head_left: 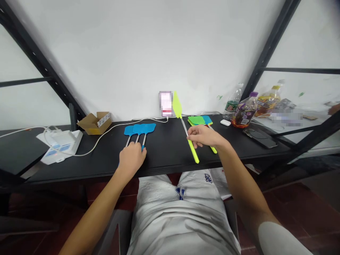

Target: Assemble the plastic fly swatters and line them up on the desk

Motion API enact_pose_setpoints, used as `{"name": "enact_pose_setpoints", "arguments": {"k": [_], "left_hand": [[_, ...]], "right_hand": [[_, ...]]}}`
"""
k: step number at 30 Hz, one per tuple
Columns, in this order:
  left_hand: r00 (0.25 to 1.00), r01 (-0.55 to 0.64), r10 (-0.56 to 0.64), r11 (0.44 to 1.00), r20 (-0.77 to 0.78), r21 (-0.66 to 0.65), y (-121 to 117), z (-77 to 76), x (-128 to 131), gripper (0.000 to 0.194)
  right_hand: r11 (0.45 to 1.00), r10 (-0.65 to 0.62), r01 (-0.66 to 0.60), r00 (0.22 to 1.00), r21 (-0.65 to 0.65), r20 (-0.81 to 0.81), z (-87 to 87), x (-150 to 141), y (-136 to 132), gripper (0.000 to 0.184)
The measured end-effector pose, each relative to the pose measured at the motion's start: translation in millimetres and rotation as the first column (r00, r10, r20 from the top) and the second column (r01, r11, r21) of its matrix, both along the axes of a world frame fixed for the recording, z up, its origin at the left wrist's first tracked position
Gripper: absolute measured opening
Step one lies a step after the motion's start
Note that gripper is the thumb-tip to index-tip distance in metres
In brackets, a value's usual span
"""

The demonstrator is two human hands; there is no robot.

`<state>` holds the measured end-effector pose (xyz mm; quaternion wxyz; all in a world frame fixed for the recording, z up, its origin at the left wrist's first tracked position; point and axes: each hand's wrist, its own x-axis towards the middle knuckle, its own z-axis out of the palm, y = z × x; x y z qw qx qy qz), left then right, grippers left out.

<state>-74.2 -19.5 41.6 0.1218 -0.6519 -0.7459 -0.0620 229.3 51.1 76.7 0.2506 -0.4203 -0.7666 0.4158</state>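
My right hand (201, 135) is closed round the upper grip of a yellow-green fly swatter (193, 150), whose metal shaft slants up to its raised paddle. Under and behind that hand lies a pile of fly swatters (196, 120) with green, yellow-green and blue paddles; one yellow-green handle (214, 150) sticks out below. On the left, three blue fly swatters (140, 129) lie side by side, paddles overlapping. My left hand (132, 156) is closed over their handles near the desk's front edge, its fingertips mostly hidden.
A phone (166, 103) leans on the wall, a cable attached. On the black desk (164, 152) are an open cardboard box (97, 124), a white box with papers (63, 147), bottles (244, 109), a white earphone case (225, 122) and a dark phone (260, 137). Black frame posts (39, 53) flank the desk.
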Motion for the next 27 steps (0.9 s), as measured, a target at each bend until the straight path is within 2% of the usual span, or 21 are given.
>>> {"name": "enact_pose_setpoints", "arguments": {"k": [2, 4, 5, 7, 9, 10, 12, 15, 21, 27], "left_hand": [[0.997, 0.038, -0.043, 0.996, 0.062, 0.076, -11.0, 2.4, 7.4, 0.038], [0.952, 0.177, -0.204, 0.975, 0.227, 0.134, -23.4, 2.1, 17.1, 0.038], [0.879, 0.279, -0.314, 0.949, 0.359, 0.149, -29.3, 0.7, 22.5, 0.038], [0.635, 0.465, -0.46, 0.869, 0.62, 0.168, -39.4, -4.2, 33.4, 0.039], [0.421, 0.575, -0.489, 0.795, 0.764, 0.192, -46.1, -10.3, 42.7, 0.04], [0.349, 0.605, -0.476, 0.772, 0.807, 0.194, -48.2, -13.0, 46.2, 0.038], [0.259, 0.632, -0.434, 0.752, 0.863, 0.188, -50.2, -17.4, 50.5, 0.03], [0.218, 0.628, -0.403, 0.755, 0.889, 0.188, -49.9, -20.9, 51.2, 0.027], [0.222, 0.612, -0.409, 0.765, 0.885, 0.199, -46.8, -21.0, 48.2, 0.027], [0.208, 0.63, -0.361, 0.76, 0.909, 0.158, -46.5, -16.2, 44.3, 0.027]], "right_hand": [[0.996, 0.061, -0.071, 0.987, -0.057, -0.151, 0.3, -6.8, -4.6, 0.009], [0.987, 0.11, -0.139, 0.955, -0.085, -0.275, -1.2, -16.4, -9.4, 0.009], [0.98, 0.135, -0.174, 0.938, -0.095, -0.32, -2.4, -21.8, -12.0, 0.011], [0.961, 0.196, -0.254, 0.902, -0.106, -0.385, -5.4, -32.9, -17.4, 0.014], [0.941, 0.252, -0.323, 0.873, -0.107, -0.417, -7.7, -42.6, -22.8, 0.016], [0.934, 0.272, -0.343, 0.866, -0.102, -0.42, -8.3, -46.5, -25.4, 0.016], [0.934, 0.287, -0.346, 0.87, -0.083, -0.4, -7.9, -51.8, -29.8, 0.016], [0.953, 0.272, -0.302, 0.89, -0.025, -0.366, -5.5, -53.5, -32.5, 0.021], [0.978, 0.208, -0.199, 0.9, 0.065, -0.383, -4.2, -47.5, -28.9, 0.033], [0.984, 0.175, -0.15, 0.882, 0.091, -0.438, -4.3, -50.5, -26.7, 0.036]]}}
